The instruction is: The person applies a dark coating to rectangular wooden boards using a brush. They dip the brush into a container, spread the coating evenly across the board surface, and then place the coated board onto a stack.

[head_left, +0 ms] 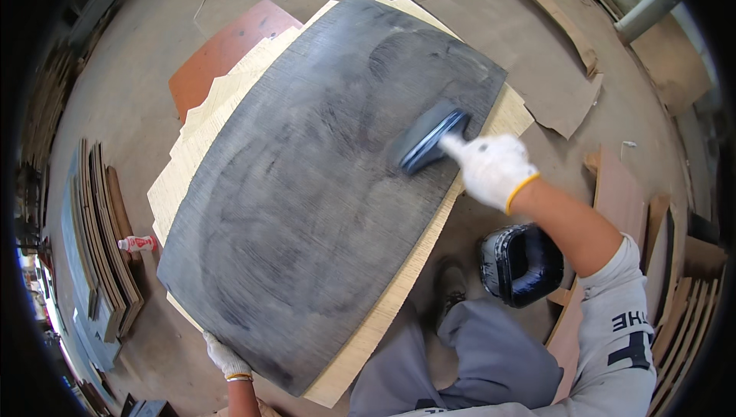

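In a white knit glove with a yellow cuff, my right hand (498,170) is closed round the handle of a wide flat brush (434,141). The blue-black head of the brush, slightly blurred, rests against the right part of a plywood sheet (307,179) coated dark grey, with swirling streaks across it. My left hand (227,357), gloved too, grips the sheet's near left edge; its fingers are partly hidden. Beneath the coated sheet lies a stack of bare pale plywood sheets (207,129), fanned out at uneven angles.
An open black bucket (498,267), smeared with paint, stands right of my legs. Stacked boards (107,241) and a bottle with a red label (138,244) are at left. A reddish board (222,53) shows beyond the stack. Brown sheets (567,103) lie far right; more boards (613,202) stand nearer.
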Action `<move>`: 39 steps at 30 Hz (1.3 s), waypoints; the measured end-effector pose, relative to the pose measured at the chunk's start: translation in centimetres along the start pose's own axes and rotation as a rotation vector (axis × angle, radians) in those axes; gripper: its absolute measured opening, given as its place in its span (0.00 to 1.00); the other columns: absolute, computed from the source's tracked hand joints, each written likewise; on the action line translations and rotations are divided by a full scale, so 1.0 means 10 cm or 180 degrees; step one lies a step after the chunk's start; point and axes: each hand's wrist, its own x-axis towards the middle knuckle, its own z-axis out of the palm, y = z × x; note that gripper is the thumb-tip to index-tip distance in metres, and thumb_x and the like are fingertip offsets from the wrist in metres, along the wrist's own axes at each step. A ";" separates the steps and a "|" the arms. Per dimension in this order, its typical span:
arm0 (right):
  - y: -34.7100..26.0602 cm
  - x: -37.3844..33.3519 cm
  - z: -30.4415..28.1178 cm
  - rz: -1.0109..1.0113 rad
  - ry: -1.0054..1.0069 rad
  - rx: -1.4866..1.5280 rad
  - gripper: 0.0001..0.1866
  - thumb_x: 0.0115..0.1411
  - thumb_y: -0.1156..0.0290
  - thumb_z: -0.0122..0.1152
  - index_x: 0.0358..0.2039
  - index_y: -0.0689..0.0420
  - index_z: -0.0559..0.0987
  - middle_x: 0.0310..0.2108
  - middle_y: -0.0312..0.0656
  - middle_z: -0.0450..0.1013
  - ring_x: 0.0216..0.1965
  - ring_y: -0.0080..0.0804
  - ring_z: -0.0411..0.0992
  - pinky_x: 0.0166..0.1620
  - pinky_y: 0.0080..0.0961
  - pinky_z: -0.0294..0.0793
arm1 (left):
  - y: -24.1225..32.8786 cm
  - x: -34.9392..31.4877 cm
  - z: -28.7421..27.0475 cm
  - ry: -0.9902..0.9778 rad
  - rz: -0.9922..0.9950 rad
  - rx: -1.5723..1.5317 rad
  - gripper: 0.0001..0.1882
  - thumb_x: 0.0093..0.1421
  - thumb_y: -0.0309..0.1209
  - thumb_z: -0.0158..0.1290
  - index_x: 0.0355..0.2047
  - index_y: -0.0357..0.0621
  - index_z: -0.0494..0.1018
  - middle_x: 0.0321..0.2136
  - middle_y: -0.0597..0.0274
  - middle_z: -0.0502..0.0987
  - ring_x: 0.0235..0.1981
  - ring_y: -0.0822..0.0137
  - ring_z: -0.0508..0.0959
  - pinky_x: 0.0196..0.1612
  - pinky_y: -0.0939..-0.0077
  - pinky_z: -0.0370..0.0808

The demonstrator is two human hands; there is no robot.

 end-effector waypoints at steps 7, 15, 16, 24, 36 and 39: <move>0.50 0.13 0.07 0.0629 -0.0141 0.0362 0.24 0.64 0.71 0.47 0.60 0.43 0.74 0.45 0.52 0.82 0.45 0.48 0.82 0.45 0.46 0.81 | -0.07 0.11 -0.25 -0.0145 -0.0142 -0.0019 0.37 0.75 0.53 0.41 0.65 0.26 0.66 0.62 0.51 0.73 0.60 0.54 0.73 0.66 0.63 0.67; 0.66 0.89 0.24 0.0854 0.0196 0.3243 0.27 0.65 0.66 0.52 0.65 0.54 0.71 0.42 0.54 0.80 0.34 0.44 0.82 0.37 0.42 0.82 | 0.14 -0.08 -0.10 -0.0416 -0.0092 0.0038 0.39 0.74 0.55 0.41 0.65 0.25 0.65 0.64 0.48 0.71 0.61 0.50 0.72 0.67 0.62 0.66; 0.51 0.89 0.44 0.0727 0.0111 0.5289 0.25 0.66 0.68 0.54 0.64 0.54 0.72 0.35 0.50 0.79 0.27 0.39 0.79 0.28 0.39 0.78 | 0.09 0.00 -0.17 -0.0481 -0.0099 -0.0041 0.40 0.74 0.55 0.41 0.65 0.25 0.65 0.64 0.48 0.71 0.61 0.50 0.72 0.67 0.62 0.66; 0.02 1.23 0.50 0.1339 0.1701 0.8387 0.09 0.68 0.75 0.51 0.43 0.56 0.81 0.20 0.42 0.73 0.11 0.28 0.65 0.13 0.29 0.64 | 0.79 -1.00 0.65 -0.0299 -0.0031 0.0832 0.37 0.77 0.51 0.37 0.71 0.29 0.57 0.67 0.45 0.65 0.64 0.49 0.67 0.69 0.57 0.66; 0.54 2.28 0.25 0.1518 0.1500 0.7942 0.13 0.69 0.71 0.49 0.31 0.60 0.80 0.24 0.48 0.77 0.21 0.36 0.75 0.23 0.35 0.72 | 0.87 -1.09 0.75 -0.0222 0.0115 0.1308 0.34 0.78 0.47 0.36 0.71 0.30 0.58 0.67 0.45 0.65 0.64 0.50 0.67 0.68 0.57 0.67; 0.04 1.93 -0.08 0.1593 0.1208 0.8940 0.06 0.69 0.75 0.52 0.36 0.56 0.77 0.21 0.40 0.71 0.12 0.26 0.61 0.15 0.25 0.59 | 0.94 -1.17 0.79 -0.0030 -0.0055 0.0951 0.33 0.78 0.46 0.37 0.71 0.30 0.58 0.66 0.45 0.66 0.64 0.51 0.67 0.67 0.58 0.68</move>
